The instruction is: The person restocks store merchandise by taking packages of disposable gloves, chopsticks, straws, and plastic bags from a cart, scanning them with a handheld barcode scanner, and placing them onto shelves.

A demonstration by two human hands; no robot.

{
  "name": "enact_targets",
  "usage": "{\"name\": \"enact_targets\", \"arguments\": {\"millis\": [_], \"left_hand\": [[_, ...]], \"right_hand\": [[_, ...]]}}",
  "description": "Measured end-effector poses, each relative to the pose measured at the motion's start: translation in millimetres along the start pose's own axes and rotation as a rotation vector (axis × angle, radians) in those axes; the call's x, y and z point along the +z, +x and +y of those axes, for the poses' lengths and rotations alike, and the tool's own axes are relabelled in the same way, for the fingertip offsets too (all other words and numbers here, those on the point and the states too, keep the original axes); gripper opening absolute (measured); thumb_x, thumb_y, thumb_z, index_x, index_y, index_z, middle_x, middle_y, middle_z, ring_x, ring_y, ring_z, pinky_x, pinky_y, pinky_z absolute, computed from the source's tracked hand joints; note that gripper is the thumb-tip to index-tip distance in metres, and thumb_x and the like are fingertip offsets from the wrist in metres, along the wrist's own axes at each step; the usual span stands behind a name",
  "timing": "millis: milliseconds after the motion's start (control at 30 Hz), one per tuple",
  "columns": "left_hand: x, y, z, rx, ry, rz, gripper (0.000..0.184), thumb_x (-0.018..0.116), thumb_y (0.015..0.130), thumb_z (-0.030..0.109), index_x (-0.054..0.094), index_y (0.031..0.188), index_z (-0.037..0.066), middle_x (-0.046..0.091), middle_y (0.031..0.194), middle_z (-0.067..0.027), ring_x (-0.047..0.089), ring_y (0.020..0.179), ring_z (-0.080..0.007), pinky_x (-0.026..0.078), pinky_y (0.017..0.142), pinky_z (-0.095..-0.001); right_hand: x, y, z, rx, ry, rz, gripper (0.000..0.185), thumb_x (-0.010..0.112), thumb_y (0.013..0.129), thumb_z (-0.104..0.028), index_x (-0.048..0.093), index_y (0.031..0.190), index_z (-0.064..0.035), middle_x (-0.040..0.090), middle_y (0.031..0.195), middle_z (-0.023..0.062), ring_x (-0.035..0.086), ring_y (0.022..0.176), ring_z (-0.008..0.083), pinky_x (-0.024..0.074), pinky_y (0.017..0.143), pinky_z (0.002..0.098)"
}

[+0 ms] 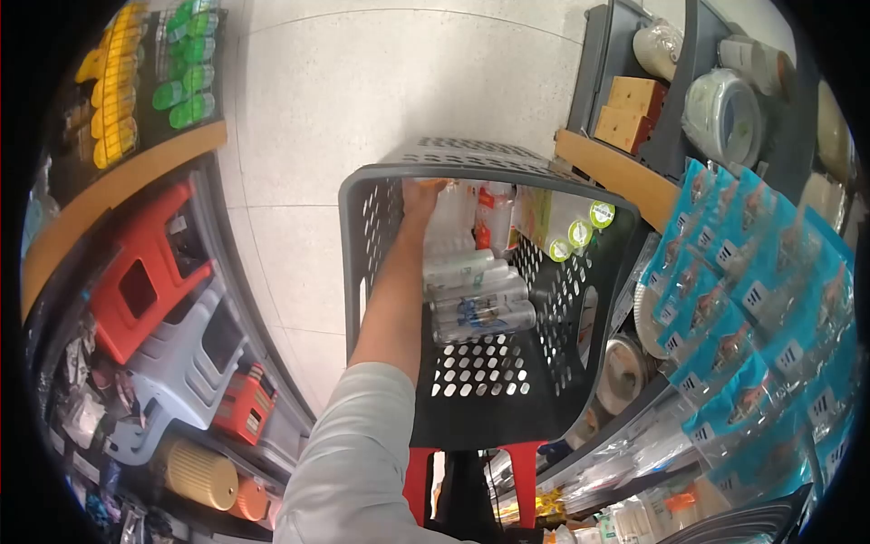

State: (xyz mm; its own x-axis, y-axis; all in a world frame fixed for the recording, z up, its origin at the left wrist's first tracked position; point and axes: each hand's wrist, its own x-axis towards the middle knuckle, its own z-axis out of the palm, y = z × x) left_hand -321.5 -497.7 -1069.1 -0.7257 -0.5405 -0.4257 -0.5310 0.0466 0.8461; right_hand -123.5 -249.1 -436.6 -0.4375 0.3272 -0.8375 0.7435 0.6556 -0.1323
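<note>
My left hand [420,197] reaches into the far left corner of a dark grey shopping basket [480,376]. Its fingers look bent toward a whitish pack [453,218] there; what they hold, if anything, I cannot make out. Nearer in the basket lie clear-wrapped sleeves of what look like plastic cups [485,313], one with a blue print. A red-and-white package [494,218] stands by the far wall. To its right are several tubes with round green-and-white ends [580,233]. My right hand is out of view.
Red supports [519,480] show below the basket. Left shelves hold a red stool [149,272], a light-blue stool [186,354], and yellow [116,91] and green bottles [192,72]. At right hang blue packets [752,290] near wrapped plates [722,118]. Pale floor [399,72] lies ahead.
</note>
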Motion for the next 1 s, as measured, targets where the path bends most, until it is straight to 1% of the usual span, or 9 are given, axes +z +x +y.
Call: {"name": "enact_targets", "arguments": {"millis": [133,200,533,633,700,800,867,900,1000], "left_hand": [[-8,-1,-1,-0.204,0.109,-0.093,0.067,0.084,0.072,0.032,0.058,0.123,-0.001,0.065,0.112,-0.0233,0.059,0.113,-0.0416,0.045,0.097,-0.0502],[-17,-26,37,-0.189,0.614,-0.286,0.063,0.083,0.072,0.038,0.061,0.120,0.003,0.068,0.100,-0.0193,0.063,0.103,-0.0399,0.047,0.088,-0.0530],[-90,-197,299,0.358,0.182,-0.137,0.032,0.077,0.075,0.011,0.071,0.105,0.003,0.071,0.098,-0.0192,0.065,0.094,-0.0411,0.051,0.084,-0.0461],[-139,-271,389,0.380,0.059,-0.144,0.029,0.077,0.078,0.009,0.071,0.105,0.000,0.072,0.101,-0.0204,0.069,0.092,-0.0347,0.053,0.083,-0.0424],[-191,-333,477,0.156,-0.094,-0.093,0.026,0.075,0.086,0.009,0.069,0.107,-0.004,0.074,0.104,-0.0153,0.071,0.094,-0.0206,0.054,0.083,-0.0332],[-251,-430,566,0.181,-0.327,0.021,0.034,0.077,0.083,0.008,0.064,0.111,-0.008,0.073,0.103,-0.0162,0.069,0.094,-0.0207,0.054,0.083,-0.0341],[-284,-492,606,0.235,-0.343,-0.021,0.036,0.076,0.083,0.007,0.061,0.112,-0.008,0.071,0.105,-0.0156,0.068,0.096,-0.0204,0.054,0.084,-0.0340],[-300,-521,619,0.272,-0.371,-0.047,0.038,0.076,0.083,0.005,0.059,0.114,-0.008,0.069,0.108,-0.0150,0.067,0.099,-0.0201,0.053,0.084,-0.0339],[-329,-596,650,0.267,-0.382,-0.164,0.040,0.072,0.086,0.000,0.052,0.120,-0.005,0.066,0.113,-0.0137,0.065,0.103,-0.0191,0.053,0.089,-0.0329]], "right_hand": [[-9,0,20,-0.019,-0.043,0.044,0.047,0.079,0.073,-0.010,0.062,0.116,-0.0046,0.070,0.101,0.0175,0.069,0.096,0.0347,0.0541,0.082,0.0401],[-10,-12,28,-0.035,-0.039,0.051,0.047,0.079,0.073,-0.010,0.062,0.116,-0.0045,0.070,0.101,0.0175,0.069,0.096,0.0347,0.0541,0.082,0.0401],[-34,-86,74,-0.293,0.082,0.259,0.045,0.080,0.073,-0.010,0.063,0.114,-0.0040,0.070,0.099,0.0175,0.069,0.095,0.0345,0.0539,0.082,0.0400],[-46,-94,73,-0.436,0.219,0.165,0.042,0.080,0.073,-0.012,0.065,0.111,-0.0028,0.070,0.098,0.0190,0.069,0.097,0.0360,0.0537,0.082,0.0417],[-54,-96,66,-0.508,0.165,0.181,0.043,0.080,0.075,-0.016,0.064,0.112,-0.0015,0.070,0.100,0.0210,0.068,0.098,0.0385,0.0534,0.083,0.0433],[-71,-86,80,-0.542,0.184,-0.025,0.044,0.079,0.078,-0.023,0.063,0.112,0.0008,0.069,0.104,0.0257,0.067,0.102,0.0419,0.0530,0.084,0.0437],[-123,-163,41,-0.431,0.318,0.101,0.035,0.079,0.079,-0.014,0.068,0.107,0.0027,0.072,0.102,0.0132,0.067,0.090,0.0208,0.0515,0.082,0.0348],[-104,-122,80,-0.670,0.689,0.127,0.035,0.075,0.081,-0.007,0.067,0.114,0.0014,0.071,0.108,0.0098,0.066,0.094,0.0164,0.0514,0.083,0.0332],[-161,-198,65,-0.832,0.986,-0.002,0.037,0.070,0.089,-0.005,0.062,0.124,0.0010,0.069,0.116,0.0089,0.067,0.103,0.0188,0.0557,0.087,0.0317]]}}
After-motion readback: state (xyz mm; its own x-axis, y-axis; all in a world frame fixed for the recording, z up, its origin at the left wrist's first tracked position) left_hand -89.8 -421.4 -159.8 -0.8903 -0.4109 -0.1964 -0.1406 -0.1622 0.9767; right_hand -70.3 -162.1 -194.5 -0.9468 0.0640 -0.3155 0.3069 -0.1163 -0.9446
